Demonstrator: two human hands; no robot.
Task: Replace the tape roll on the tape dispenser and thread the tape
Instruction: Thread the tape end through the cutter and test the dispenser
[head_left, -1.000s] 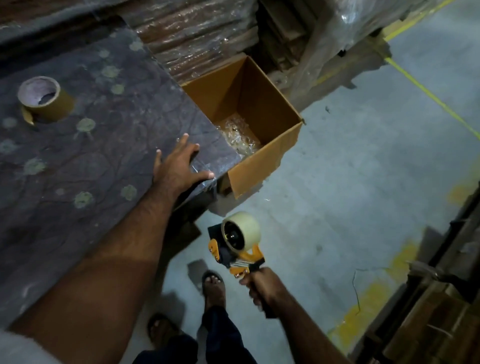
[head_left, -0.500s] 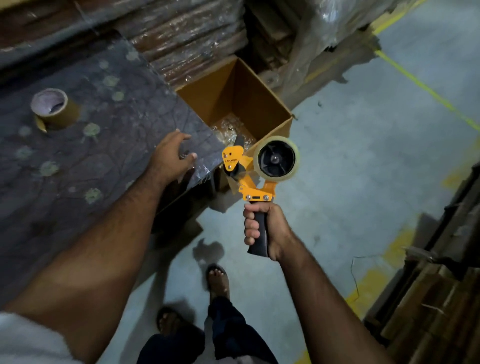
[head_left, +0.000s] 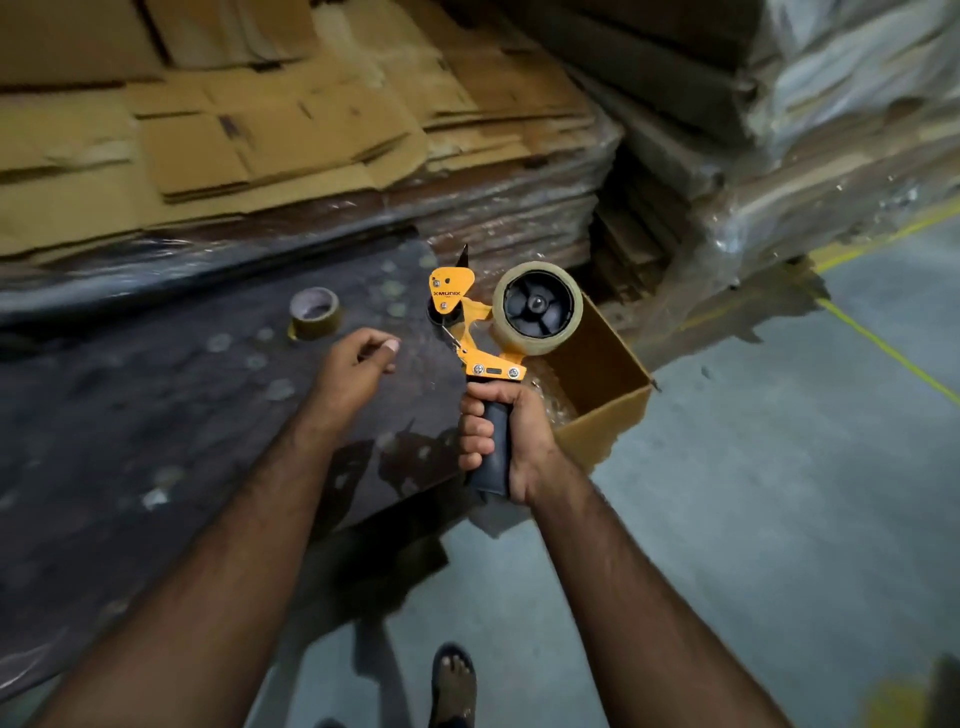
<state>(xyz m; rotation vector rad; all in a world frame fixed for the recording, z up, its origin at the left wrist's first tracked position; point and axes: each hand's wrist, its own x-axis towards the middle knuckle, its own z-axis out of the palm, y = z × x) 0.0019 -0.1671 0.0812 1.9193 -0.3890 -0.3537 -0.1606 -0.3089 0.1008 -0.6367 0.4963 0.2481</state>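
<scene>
Two hands matter: your right hand (head_left: 506, 441) grips the tape dispenser (head_left: 480, 332) upright, roll (head_left: 537, 307) mounted up right; your left hand (head_left: 358, 364), nearer its front, hovers loosely curled, empty.

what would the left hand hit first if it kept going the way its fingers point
Probably the tape dispenser: the left hand points rightward at its orange frame, held upright by the right hand. Nothing shows between them, though depth is unclear and the hand might pass behind it.
</scene>
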